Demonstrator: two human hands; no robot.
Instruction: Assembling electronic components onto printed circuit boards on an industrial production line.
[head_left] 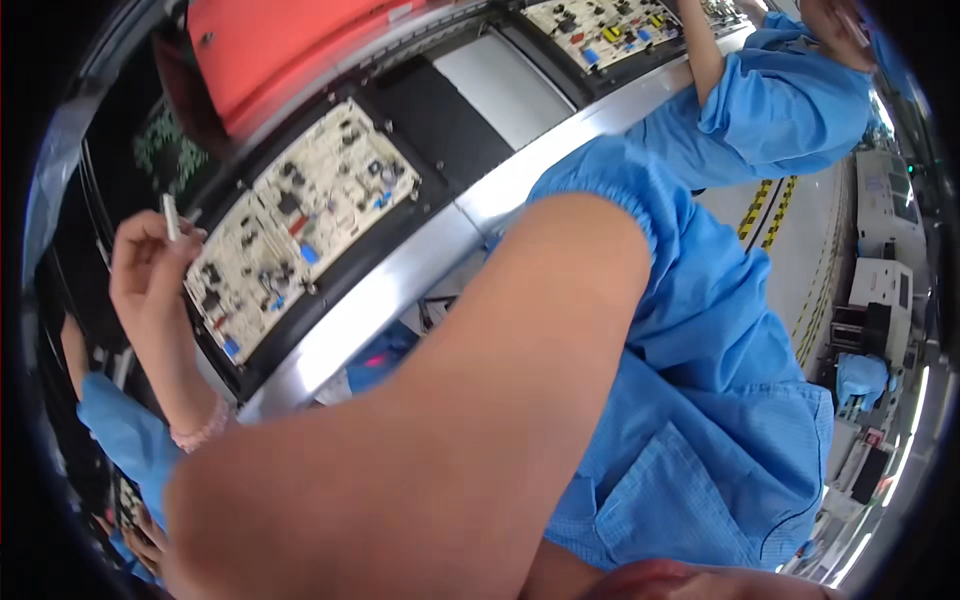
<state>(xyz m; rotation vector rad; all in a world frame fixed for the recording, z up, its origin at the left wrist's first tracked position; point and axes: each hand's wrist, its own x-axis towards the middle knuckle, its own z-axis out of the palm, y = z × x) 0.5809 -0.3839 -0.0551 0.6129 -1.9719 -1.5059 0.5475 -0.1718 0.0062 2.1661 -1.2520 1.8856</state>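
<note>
My left hand (pixel 150 265), with a pink band at the wrist, is closed. Its thumb and fingers pinch a thin white stick-like part (pixel 170 217), held upright beside the left end of a circuit board (pixel 325 195). That cream board, crowded with small components, lies in a black carrier (pixel 440 165). Coming from a blue sleeve with a gathered cuff, my right forearm sweeps close before the camera toward the lower left. The blurred near end, my right hand (pixel 250 510), fills the lower left, its fingers hidden, and covers part of my left wrist.
A silver rail (pixel 400 270) runs along the carriers. Behind them stands a red panel or bin (pixel 290 50). At the upper right, a co-worker's blue-sleeved arm (pixel 790 110) reaches toward another circuit board (pixel 605 30). Another blue sleeve (pixel 125 425) shows at the left. Machines (pixel 885 205) stand far right.
</note>
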